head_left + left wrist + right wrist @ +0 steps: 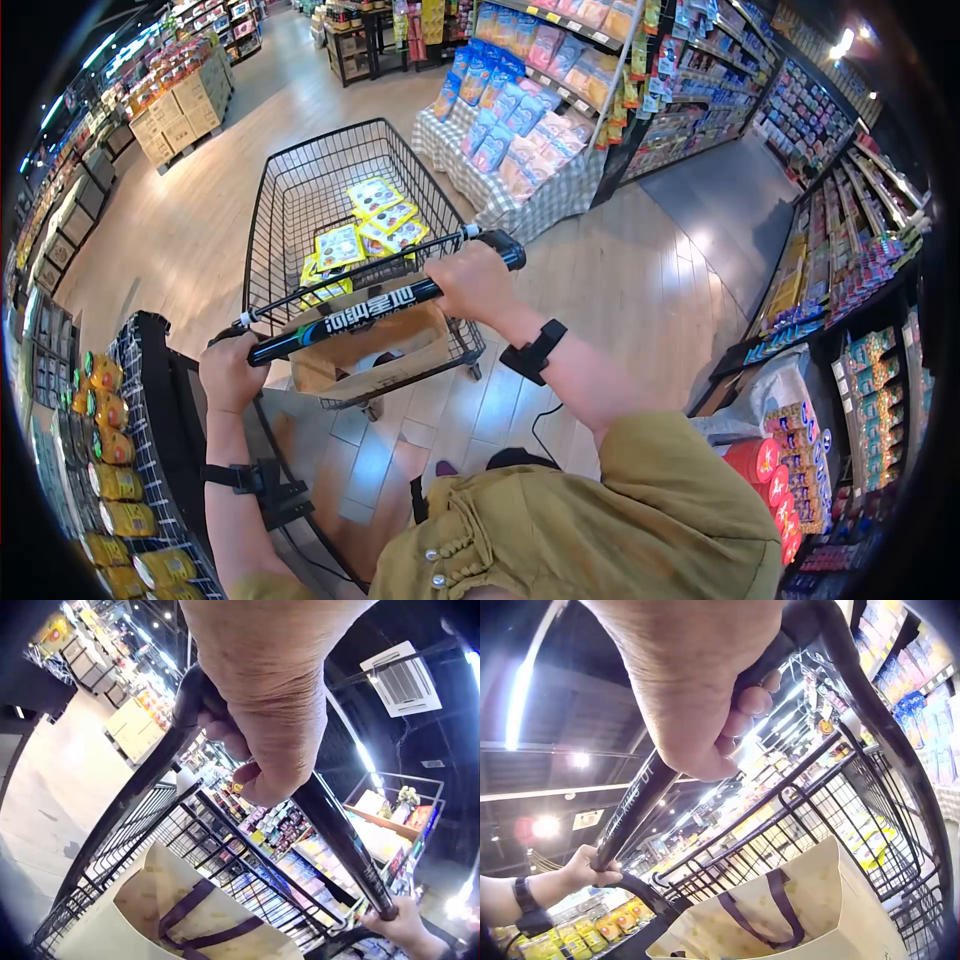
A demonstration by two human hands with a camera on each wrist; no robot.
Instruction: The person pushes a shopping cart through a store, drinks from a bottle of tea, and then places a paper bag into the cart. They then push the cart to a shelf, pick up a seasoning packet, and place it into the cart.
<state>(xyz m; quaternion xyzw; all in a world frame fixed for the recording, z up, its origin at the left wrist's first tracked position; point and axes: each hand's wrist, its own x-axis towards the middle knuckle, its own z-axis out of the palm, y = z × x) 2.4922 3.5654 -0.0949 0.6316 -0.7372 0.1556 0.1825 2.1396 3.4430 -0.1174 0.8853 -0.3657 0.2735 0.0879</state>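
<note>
Both hands grip the black handlebar [345, 318] of a wire shopping cart [262, 225]. At its left end the left hand [232, 372] curls round the bar; the left wrist view shows this hand [259, 712] close up, fingers wrapped under. The right hand [470, 284] holds the bar near its right end, and its fingers [754, 701] bend round it in the right wrist view. Yellow-edged white packets [340, 246] lie in the basket. Nearer the person is an open paper bag [400, 370] with dark purple handles [787, 904], below the bar.
At the left, shelves hold yellow-lidded jars [115, 480]. A checked-cloth display [545, 215] with blue and pink packs stands ahead to the right. Stacked cartons [180, 118] are farther off at the left. Red tins [755, 460] stand close on the right. Wooden floor [150, 250] surrounds the cart.
</note>
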